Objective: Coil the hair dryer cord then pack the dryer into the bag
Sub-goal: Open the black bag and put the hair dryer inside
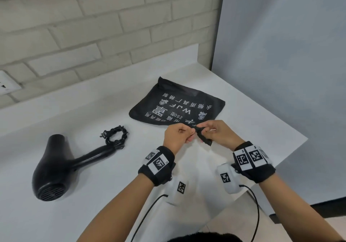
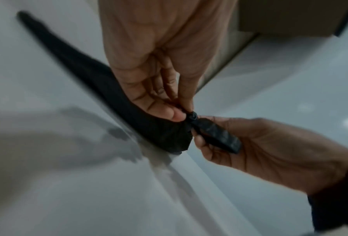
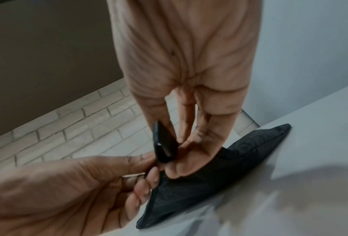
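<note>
Black fabric is what I have in both hands at the near edge of the white worktop (image 1: 93,195). My left hand (image 1: 177,137) pinches the near corner of the bag (image 1: 176,105) between thumb and forefinger, at a small round fastener, perhaps a snap, though it is too blurred for me to be sure. My right hand (image 1: 218,132) has its grip closed on a short black strap or tab (image 1: 205,138) that hangs from that same corner. The wrist views show the cloth lifted into a soft ridge at the corner, while the rest of the bag lies flat beyond my hands, its white lettering facing away from me.

I judge the bag light, limp and a little slick, so it will need holding by the mouth's hem to stay open.

Left of my hands, well apart from the bag, lies the hair dryer (image 1: 54,166), its rear grille towards me. Its cord (image 1: 116,136) sits already coiled in a tight bundle at the end of the handle. The dryer looks rigid and fairly heavy; the handle is where I would take hold, gathering the coil with it.
</note>
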A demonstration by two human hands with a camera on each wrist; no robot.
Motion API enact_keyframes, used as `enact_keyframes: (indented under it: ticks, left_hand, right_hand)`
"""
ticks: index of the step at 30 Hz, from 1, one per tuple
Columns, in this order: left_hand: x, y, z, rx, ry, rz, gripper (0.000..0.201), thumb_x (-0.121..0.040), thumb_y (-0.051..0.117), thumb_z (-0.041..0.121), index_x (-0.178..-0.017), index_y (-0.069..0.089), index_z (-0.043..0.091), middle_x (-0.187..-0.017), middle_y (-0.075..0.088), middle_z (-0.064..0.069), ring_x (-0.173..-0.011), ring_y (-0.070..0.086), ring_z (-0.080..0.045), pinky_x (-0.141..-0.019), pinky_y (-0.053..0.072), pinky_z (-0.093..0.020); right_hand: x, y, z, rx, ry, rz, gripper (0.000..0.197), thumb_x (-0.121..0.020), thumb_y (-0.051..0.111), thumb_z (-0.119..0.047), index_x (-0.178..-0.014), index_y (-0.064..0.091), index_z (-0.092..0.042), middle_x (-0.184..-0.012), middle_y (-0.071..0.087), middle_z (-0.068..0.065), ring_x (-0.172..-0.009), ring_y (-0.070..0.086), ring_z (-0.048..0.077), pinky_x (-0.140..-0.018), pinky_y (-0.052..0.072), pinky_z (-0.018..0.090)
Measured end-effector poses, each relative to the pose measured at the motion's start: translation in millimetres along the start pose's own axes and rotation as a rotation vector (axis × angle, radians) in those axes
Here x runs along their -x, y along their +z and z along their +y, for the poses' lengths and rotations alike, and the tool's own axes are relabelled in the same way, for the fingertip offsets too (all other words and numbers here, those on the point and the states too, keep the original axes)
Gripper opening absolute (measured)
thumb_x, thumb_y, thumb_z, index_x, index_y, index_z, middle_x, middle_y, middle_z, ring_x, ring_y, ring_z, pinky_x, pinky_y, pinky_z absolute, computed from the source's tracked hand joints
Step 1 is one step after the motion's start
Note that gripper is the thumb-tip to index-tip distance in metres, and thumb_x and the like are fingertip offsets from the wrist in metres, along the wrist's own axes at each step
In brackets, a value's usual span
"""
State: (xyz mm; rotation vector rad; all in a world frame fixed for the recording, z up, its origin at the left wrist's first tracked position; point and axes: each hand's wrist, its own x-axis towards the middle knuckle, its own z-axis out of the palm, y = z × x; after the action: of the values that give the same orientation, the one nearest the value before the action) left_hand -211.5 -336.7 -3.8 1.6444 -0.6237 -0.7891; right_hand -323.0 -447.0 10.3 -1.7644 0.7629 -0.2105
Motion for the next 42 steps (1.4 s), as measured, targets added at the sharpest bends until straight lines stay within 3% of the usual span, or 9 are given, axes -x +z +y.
enact_keyframes:
  ticks: [4, 10, 15, 21, 24, 27, 30, 36, 42]
  left_hand:
    - [3.3, -2.9, -3.0, -0.152, 0.108, 0.001, 0.024, -0.083, 0.062, 0.003, -0.064, 0.057, 0.017, -0.059, 0.059, 0.0, -0.042, 0.053, 0.002, -0.054, 0.047, -0.013]
    - [3.5, 0.5, -6.5, -0.288, 0.205, -0.034, 0.014, -0.082, 0.065, 0.007, -0.071, 0.061, 0.015, -0.061, 0.055, 0.01, -0.056, 0.049, -0.002, -0.061, 0.042, -0.014]
    - [2.0, 5.1, -12.3, -0.371, 0.276, 0.004, 0.014, -0.082, 0.066, 0.015, -0.069, 0.061, 0.012, -0.064, 0.053, 0.009, -0.062, 0.046, -0.006, -0.064, 0.039, -0.018]
    - [-15.9, -31.0, -5.9, -0.536, 0.245, 0.215, 0.016, -0.084, 0.063, 0.015, -0.074, 0.064, 0.002, -0.079, 0.055, -0.003, -0.073, 0.05, -0.015, -0.068, 0.037, -0.021]
    - [-27.5, -57.0, -6.1, -0.479, 0.205, 0.378, 0.012, -0.083, 0.063, 0.011, -0.074, 0.062, 0.004, -0.085, 0.054, -0.005, -0.076, 0.051, -0.017, -0.072, 0.037, -0.023]
    - [-27.0, -57.4, -10.8, -0.401, 0.228, 0.259, 0.01, -0.083, 0.062, 0.009, -0.074, 0.059, 0.007, -0.078, 0.059, -0.003, -0.067, 0.054, -0.016, -0.073, 0.047, -0.03]
    - [-24.6, -58.6, -15.3, -0.417, 0.219, 0.161, 0.013, -0.084, 0.062, 0.009, -0.072, 0.06, 0.003, -0.067, 0.058, 0.004, -0.06, 0.053, -0.003, -0.068, 0.045, -0.021]
    - [-49.3, -122.3, -1.3, -0.589, 0.11, 0.4, 0.012, -0.087, 0.056, 0.012, -0.08, 0.059, 0.002, -0.09, 0.068, -0.018, -0.082, 0.062, -0.032, -0.073, 0.048, -0.032]
    - [-60.4, -156.6, 2.7, -0.7, 0.078, 0.398, 0.018, -0.084, 0.052, 0.007, -0.069, 0.044, 0.011, -0.08, 0.057, -0.01, -0.075, 0.051, -0.025, -0.068, 0.038, -0.028]
  right_hand:
    - [5.7, 5.2, -4.8, -0.152, 0.035, -0.039, 0.028, -0.082, 0.066, -0.009, -0.109, 0.06, -0.004, -0.073, 0.063, 0.006, -0.052, 0.063, 0.005, -0.059, 0.055, 0.016]
    - [2.3, 1.6, -4.6, -0.034, 0.005, 0.042, 0.033, -0.069, 0.076, 0.0, -0.1, 0.065, 0.002, -0.062, 0.055, 0.001, -0.049, 0.058, 0.001, -0.054, 0.051, 0.012]
    - [0.8, -0.2, 1.5, 0.182, -0.044, 0.075, 0.026, -0.07, 0.077, -0.006, -0.095, 0.071, -0.003, -0.06, 0.056, -0.005, -0.057, 0.056, 0.006, -0.074, 0.052, 0.024]
    - [0.0, -24.7, 6.7, 0.386, -0.031, 0.179, 0.018, -0.071, 0.07, 0.0, -0.087, 0.074, -0.008, -0.066, 0.062, -0.003, -0.056, 0.056, 0.0, -0.058, 0.039, 0.002]
    - [-3.5, -38.6, 7.8, 0.439, 0.003, 0.231, 0.013, -0.072, 0.07, -0.005, -0.082, 0.071, -0.012, -0.066, 0.061, 0.0, -0.066, 0.055, 0.011, -0.061, 0.038, 0.007]
    - [-9.1, -32.0, 4.6, 0.436, -0.017, 0.216, 0.011, -0.072, 0.076, -0.016, -0.075, 0.068, -0.01, -0.064, 0.058, 0.0, -0.065, 0.053, 0.013, -0.06, 0.038, 0.012]
    - [-16.2, -25.6, 4.7, 0.45, -0.043, 0.292, 0.016, -0.078, 0.071, -0.021, -0.071, 0.062, -0.009, -0.067, 0.058, 0.003, -0.067, 0.051, 0.016, -0.057, 0.036, 0.017]
    - [-27.7, -48.8, 5.0, 0.473, -0.068, 0.518, 0.016, -0.085, 0.061, -0.013, -0.072, 0.058, -0.005, -0.085, 0.066, 0.021, -0.079, 0.063, 0.036, -0.079, 0.046, 0.036]
    - [-26.7, -43.0, -2.7, 0.519, -0.214, 0.521, 0.01, -0.085, 0.059, -0.006, -0.087, 0.062, 0.004, -0.1, 0.057, 0.011, -0.082, 0.057, 0.028, -0.079, 0.043, 0.031]
